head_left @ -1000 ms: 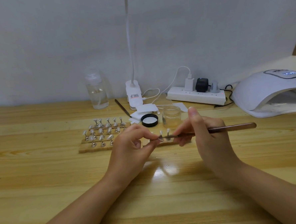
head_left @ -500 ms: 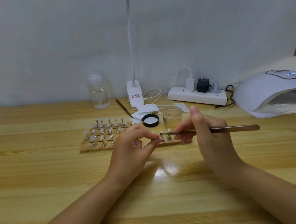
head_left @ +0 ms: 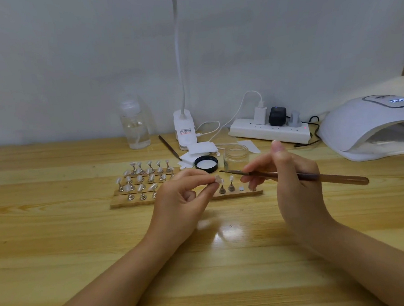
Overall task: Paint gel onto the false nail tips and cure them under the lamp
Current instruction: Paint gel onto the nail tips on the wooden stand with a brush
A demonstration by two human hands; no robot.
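My left hand [head_left: 183, 199] pinches a clear false nail tip [head_left: 218, 179] between thumb and fingers, just above the wooden stand [head_left: 236, 194]. My right hand [head_left: 292, 178] grips a brown gel brush [head_left: 301, 176] like a pen; its dark tip points left and hovers a little above and to the right of the held tip. Several more nail tips [head_left: 141, 179] stand on metal pegs on the wooden stand to the left. An open clear gel jar [head_left: 236, 156] sits behind the brush, its black lid [head_left: 206, 164] beside it. The white curing lamp [head_left: 369, 128] stands at the right edge.
A clear liquid bottle [head_left: 135, 128] and a white clip lamp base [head_left: 183, 130] stand at the back. A second brush [head_left: 169, 147], white pads [head_left: 196, 153] and a power strip [head_left: 269, 130] with plugs and cables lie behind the jar.
The brush tip has lifted off the held nail tip and drawn back to the right. My left hand has stayed where it was.
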